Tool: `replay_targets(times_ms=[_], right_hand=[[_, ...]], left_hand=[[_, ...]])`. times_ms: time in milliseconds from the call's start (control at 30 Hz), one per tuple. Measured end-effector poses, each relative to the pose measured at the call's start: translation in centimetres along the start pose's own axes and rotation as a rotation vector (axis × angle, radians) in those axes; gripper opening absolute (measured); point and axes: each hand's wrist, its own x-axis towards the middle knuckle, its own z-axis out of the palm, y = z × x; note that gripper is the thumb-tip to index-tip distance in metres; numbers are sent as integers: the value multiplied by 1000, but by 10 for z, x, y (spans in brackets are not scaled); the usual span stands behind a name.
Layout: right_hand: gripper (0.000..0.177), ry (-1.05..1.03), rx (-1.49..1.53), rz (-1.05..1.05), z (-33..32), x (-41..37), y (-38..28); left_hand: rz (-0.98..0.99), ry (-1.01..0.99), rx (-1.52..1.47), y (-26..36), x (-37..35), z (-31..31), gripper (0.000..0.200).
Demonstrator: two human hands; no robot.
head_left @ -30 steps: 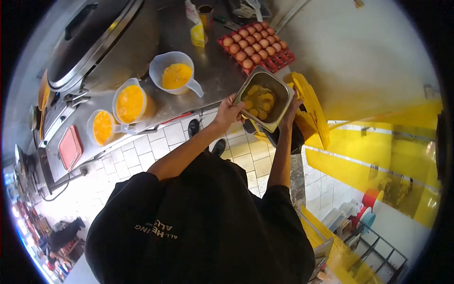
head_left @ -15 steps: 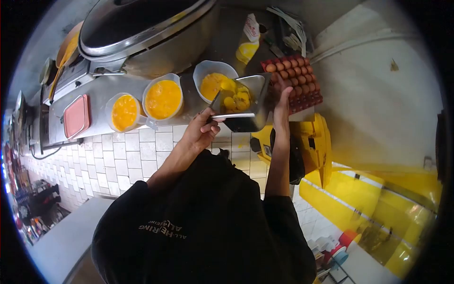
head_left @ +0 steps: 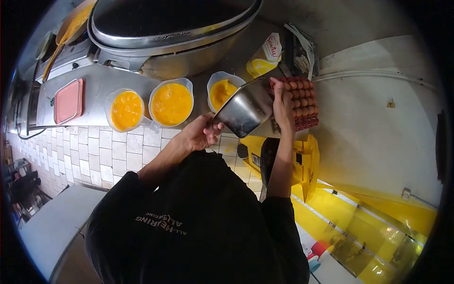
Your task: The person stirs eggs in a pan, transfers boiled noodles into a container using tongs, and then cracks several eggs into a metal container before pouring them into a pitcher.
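Observation:
My left hand [head_left: 201, 132] and my right hand [head_left: 283, 104] both grip a rectangular steel pan [head_left: 243, 111]. The pan is tipped steeply away from me, its outer wall facing the camera and its far rim over a clear plastic jug [head_left: 222, 90] of yellow liquid egg. The pan's inside is hidden. Two more jugs of the same yellow egg [head_left: 171, 103] [head_left: 126, 110] stand to the left on the steel counter [head_left: 94, 85].
A red tray of brown eggs [head_left: 302, 102] lies by my right hand. A large metal cooker with a lid [head_left: 170, 28] fills the counter's back. A pink-lidded box [head_left: 68, 100] sits far left, a yellow pouch [head_left: 265, 59] behind. Yellow equipment [head_left: 302, 165] stands below.
The pan, held level with egg yolks showing a second ago, has been lifted to the jug and tipped further over it. The view has swung left along the counter.

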Motion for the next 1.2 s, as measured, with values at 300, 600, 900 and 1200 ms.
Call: replay_targets(times_ms=[300, 600, 900, 1200], right_hand=[[71, 27, 25, 40, 7, 13, 5], [43, 309, -356, 130, -1, 2, 199], [42, 654, 495, 240, 12, -19, 192], [35, 842, 1782, -320, -26, -174, 202]], left_hand=[[-193, -1, -44, -1, -4, -2, 18], [120, 36, 688, -4, -7, 28, 43], [166, -40, 969, -14, -7, 56, 52], [206, -155, 1024, -100, 82, 37, 33]])
